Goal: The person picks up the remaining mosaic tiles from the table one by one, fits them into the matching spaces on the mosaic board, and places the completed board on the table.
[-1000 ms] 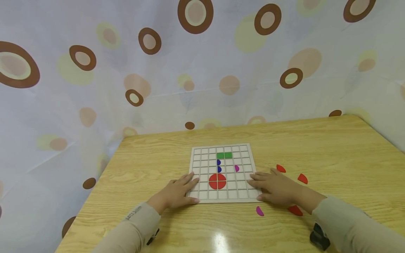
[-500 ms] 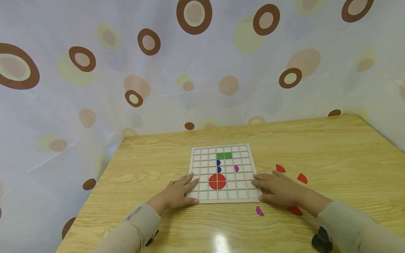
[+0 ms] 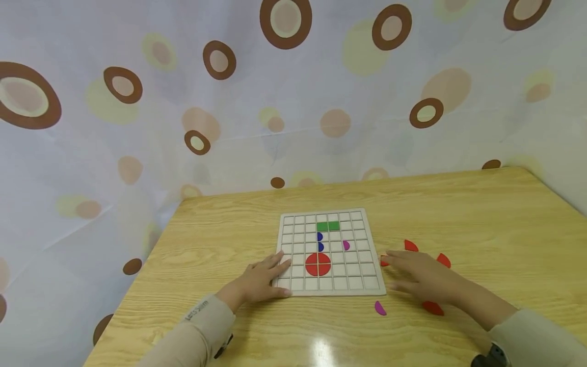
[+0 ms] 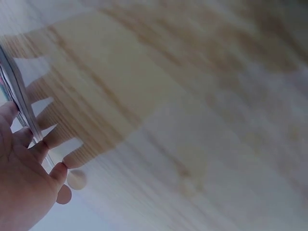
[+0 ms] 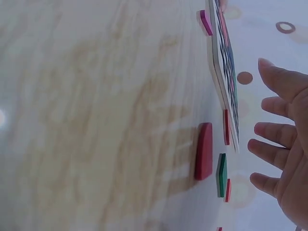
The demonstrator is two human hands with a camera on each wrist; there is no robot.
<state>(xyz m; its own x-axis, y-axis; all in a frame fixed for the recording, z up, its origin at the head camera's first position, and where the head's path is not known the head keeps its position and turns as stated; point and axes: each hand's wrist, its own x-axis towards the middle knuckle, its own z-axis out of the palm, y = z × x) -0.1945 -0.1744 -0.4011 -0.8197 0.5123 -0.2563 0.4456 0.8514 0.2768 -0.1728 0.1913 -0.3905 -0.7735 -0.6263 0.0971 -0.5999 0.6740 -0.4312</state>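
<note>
A white grid board (image 3: 353, 283) lies on the table. On it are several red quarter circles (image 3: 312, 258) joined into a disc, two green squares (image 3: 322, 226), two small blue half circles (image 3: 320, 237) and a purple half circle (image 3: 346, 245). My left hand (image 3: 259, 279) rests on the board's left edge, fingers spread; the left wrist view shows its fingertips (image 4: 58, 169) at that edge. Just right of the board hovers my right hand (image 3: 426, 278), holding nothing, its fingers extended in the right wrist view. Part of a red piece (image 3: 384, 261) shows beside its fingertips.
Loose on the wooden table (image 3: 229, 224) lie a purple half circle (image 3: 380, 308) before the board and red quarter pieces (image 3: 411, 245) around my right hand. A green piece (image 5: 222, 175) shows below that hand in the right wrist view. A patterned cloth (image 3: 293, 153) hangs behind.
My right hand has left the board's right edge and moved right, uncovering part of a red piece there. The left hand stays in place, and the pieces on the board are unmoved.
</note>
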